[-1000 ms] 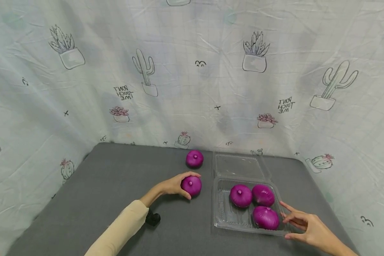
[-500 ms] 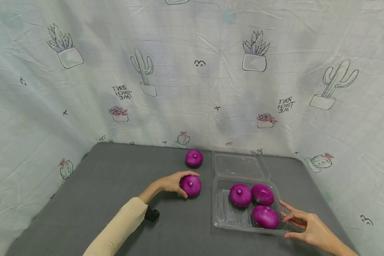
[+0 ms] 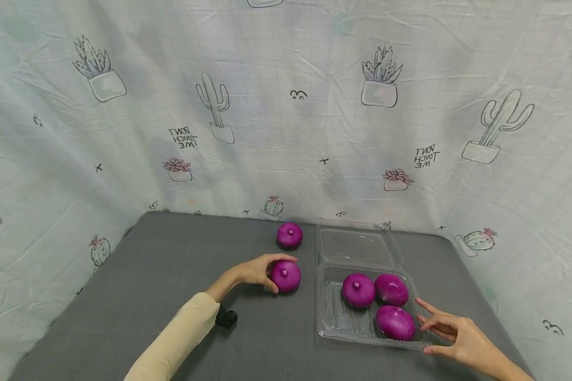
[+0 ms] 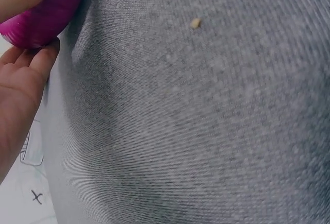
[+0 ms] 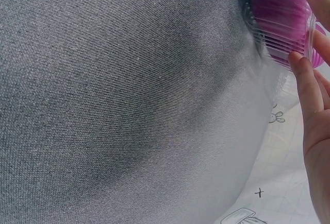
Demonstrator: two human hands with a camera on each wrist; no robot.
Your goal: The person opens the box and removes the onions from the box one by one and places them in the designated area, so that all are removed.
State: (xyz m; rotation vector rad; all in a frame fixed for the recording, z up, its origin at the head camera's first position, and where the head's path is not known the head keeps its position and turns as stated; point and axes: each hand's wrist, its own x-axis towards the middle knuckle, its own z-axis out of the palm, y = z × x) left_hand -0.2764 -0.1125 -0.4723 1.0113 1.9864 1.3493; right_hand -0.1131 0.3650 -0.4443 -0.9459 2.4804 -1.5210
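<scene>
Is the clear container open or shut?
Open: its lid is folded back beyond the base, leaving three purple onions uncovered inside.

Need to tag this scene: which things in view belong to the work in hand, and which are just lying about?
Part of the work, it seems:
purple onion gripped by the left hand
clear container, touched by the right hand
three onions inside it
probably the onion farther back

Just there:
patterned curtain
pale speck on the grey cloth

Purple onion (image 4: 41, 28) in left hand (image 4: 19, 92): cut off at left wrist view's corner. Pale speck (image 4: 195, 23) near that hand: too small to identify. Black object (image 3: 226, 318) beside left sleeve (image 3: 178, 336): apparently part-hidden.
</scene>
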